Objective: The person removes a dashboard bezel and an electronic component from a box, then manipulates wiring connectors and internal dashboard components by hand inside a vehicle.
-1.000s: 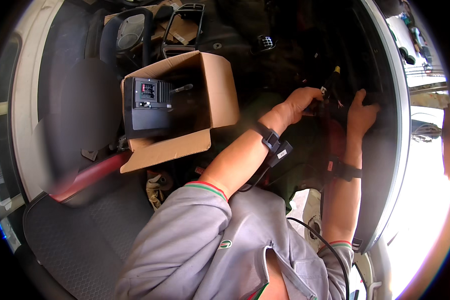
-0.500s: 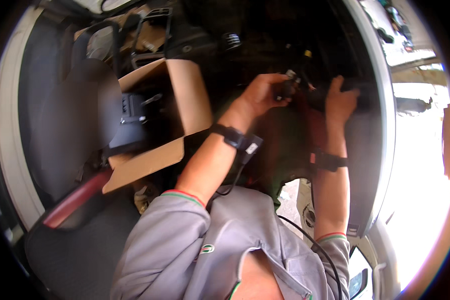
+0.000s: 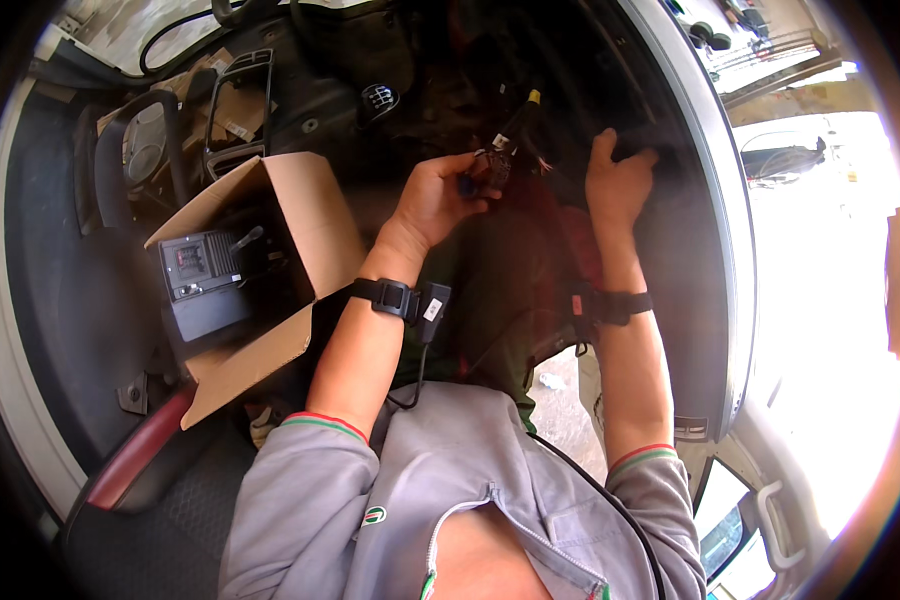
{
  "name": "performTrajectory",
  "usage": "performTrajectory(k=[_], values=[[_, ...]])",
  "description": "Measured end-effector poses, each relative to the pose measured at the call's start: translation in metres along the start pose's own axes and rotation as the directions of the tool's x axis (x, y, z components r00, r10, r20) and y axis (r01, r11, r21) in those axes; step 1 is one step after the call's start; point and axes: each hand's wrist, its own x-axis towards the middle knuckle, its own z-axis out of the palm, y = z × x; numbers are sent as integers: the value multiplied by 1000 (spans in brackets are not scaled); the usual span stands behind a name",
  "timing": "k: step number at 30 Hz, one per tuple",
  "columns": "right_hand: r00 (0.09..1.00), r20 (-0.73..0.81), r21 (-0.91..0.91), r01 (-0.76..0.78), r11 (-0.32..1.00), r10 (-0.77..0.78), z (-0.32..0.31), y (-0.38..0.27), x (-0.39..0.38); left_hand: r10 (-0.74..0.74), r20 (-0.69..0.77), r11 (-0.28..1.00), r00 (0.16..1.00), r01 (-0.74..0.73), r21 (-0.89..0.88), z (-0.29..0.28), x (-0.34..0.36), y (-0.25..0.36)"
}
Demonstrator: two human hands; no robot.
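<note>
My left hand, fingers closed, grips a small dark connector with wires. Just beyond it is a dark cable end with a yellow tip and a pale tag, with thin loose wires beside it. My right hand is at the dark trim by the door opening, two digits apart; I see nothing in it, though its underside is hidden. Both wrists wear black straps.
An open cardboard box holds a black device at left, near a seat. Beyond are a gear knob and a loose trim frame. A pale door sill runs along the right, bright outside.
The view has turned, so the box, cab and both hands sit farther left in the picture. My left hand keeps its grip; my right hand stays apart at the trim.
</note>
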Motion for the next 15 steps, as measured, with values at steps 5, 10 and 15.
performTrajectory(k=[5, 10, 15], values=[[1000, 8, 16, -15, 1000, 15, -1, -8, -3, 49, 11, 994, 999, -50, 94, -9, -2, -2], [998, 41, 20, -45, 999, 45, -5, -8, -3, 37, -45, 985, 998, -29, 172, 10, -7, 2], [1000, 13, 40, 9, 999, -10, -2, -7, -4, 219, -174, 889, 960, -122, 442, 19, 10, -3]])
